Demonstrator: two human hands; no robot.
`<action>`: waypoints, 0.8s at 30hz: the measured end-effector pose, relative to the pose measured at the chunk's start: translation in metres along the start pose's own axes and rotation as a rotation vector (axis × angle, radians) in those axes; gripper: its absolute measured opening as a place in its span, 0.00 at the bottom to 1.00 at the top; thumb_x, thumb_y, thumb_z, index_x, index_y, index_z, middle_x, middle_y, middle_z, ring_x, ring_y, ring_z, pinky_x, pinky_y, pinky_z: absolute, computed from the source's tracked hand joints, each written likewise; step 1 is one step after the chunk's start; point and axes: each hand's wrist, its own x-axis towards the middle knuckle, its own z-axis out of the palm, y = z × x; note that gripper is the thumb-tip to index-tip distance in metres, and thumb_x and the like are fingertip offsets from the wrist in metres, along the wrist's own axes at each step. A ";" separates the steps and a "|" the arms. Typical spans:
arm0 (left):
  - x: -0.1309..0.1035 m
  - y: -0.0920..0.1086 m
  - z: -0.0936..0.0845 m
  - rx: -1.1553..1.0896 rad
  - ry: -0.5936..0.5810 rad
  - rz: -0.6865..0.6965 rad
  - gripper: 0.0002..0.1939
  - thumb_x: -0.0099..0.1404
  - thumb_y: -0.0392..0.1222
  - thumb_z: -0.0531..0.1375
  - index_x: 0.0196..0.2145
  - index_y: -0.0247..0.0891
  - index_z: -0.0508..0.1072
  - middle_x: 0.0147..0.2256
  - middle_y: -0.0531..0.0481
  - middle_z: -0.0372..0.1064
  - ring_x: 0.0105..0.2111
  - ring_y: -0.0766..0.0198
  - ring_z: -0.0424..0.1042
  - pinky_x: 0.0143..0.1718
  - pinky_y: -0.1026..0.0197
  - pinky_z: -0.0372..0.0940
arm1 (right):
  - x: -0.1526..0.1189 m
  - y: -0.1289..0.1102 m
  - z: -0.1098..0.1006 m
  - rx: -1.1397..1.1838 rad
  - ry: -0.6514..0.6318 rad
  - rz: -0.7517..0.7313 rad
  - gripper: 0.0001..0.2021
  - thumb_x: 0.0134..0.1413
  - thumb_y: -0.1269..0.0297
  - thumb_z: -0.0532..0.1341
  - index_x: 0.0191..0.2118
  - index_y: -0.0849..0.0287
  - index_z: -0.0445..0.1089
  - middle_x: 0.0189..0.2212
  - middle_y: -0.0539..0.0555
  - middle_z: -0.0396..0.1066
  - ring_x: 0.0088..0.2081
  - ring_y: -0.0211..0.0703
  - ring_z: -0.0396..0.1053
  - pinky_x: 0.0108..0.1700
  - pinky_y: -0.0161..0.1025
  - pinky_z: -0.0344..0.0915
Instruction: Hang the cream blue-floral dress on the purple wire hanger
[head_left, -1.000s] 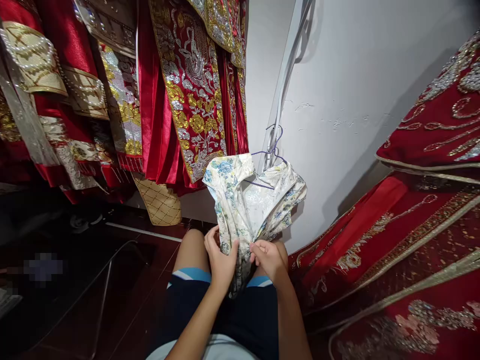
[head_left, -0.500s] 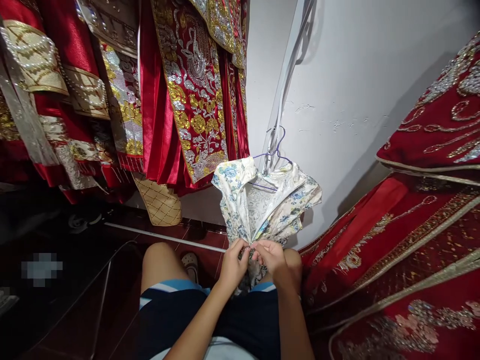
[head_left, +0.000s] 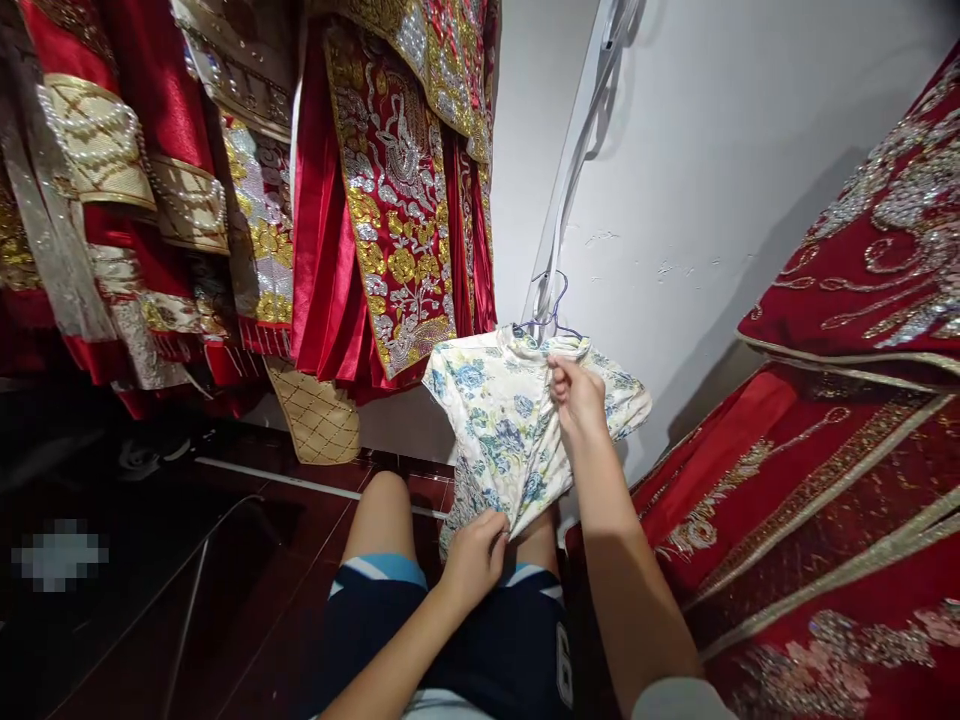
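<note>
In the head view, the floral garment (head_left: 484,410) hangs between and beyond the hands, its front closed up to the collar, on a thin purple hanger (head_left: 556,320) just past the right hand (head_left: 583,400). The right hand is at the collar, thumb and forefinger pinched together at the front edge; the small part gripped there cannot be made out. The left hand (head_left: 474,562), lower and nearer the body, grips the lower front of the same garment between thumb and curled fingers, drawing the cloth taut. Beyond the left hand, to its left, hang red embroidered garments (head_left: 405,230) and a beige quilted piece (head_left: 313,415). Right of the right hand is a beaded red garment (head_left: 847,270). Dark shorts (head_left: 480,640) lie below the left hand.
</note>
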 end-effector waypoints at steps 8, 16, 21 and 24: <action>0.054 0.023 -0.053 -0.069 -0.049 0.110 0.09 0.70 0.42 0.55 0.43 0.39 0.73 0.37 0.46 0.72 0.37 0.57 0.71 0.39 0.60 0.62 | -0.019 0.010 0.005 -0.088 -0.080 -0.093 0.11 0.43 0.59 0.66 0.29 0.62 0.73 0.13 0.44 0.63 0.15 0.28 0.53 0.16 0.29 0.46; 0.188 0.109 -0.127 0.142 0.181 0.500 0.10 0.71 0.40 0.54 0.45 0.37 0.74 0.38 0.45 0.72 0.38 0.58 0.71 0.43 0.57 0.63 | -0.024 -0.004 -0.004 -0.177 -0.167 -0.246 0.10 0.46 0.57 0.65 0.27 0.59 0.71 0.13 0.44 0.61 0.16 0.30 0.52 0.20 0.32 0.48; 0.200 0.123 -0.130 0.214 0.297 0.566 0.08 0.71 0.37 0.55 0.34 0.36 0.71 0.34 0.48 0.70 0.37 0.60 0.68 0.41 0.59 0.61 | -0.021 0.025 -0.010 -0.289 -0.038 -0.285 0.10 0.47 0.57 0.63 0.25 0.56 0.65 0.14 0.43 0.56 0.18 0.32 0.49 0.22 0.34 0.45; 0.204 0.105 -0.151 -0.070 0.537 0.426 0.05 0.70 0.36 0.57 0.35 0.36 0.71 0.35 0.50 0.70 0.38 0.64 0.67 0.44 0.59 0.61 | -0.028 0.060 -0.023 -0.366 -0.002 -0.203 0.12 0.45 0.60 0.62 0.20 0.55 0.59 0.14 0.43 0.53 0.19 0.32 0.47 0.24 0.35 0.44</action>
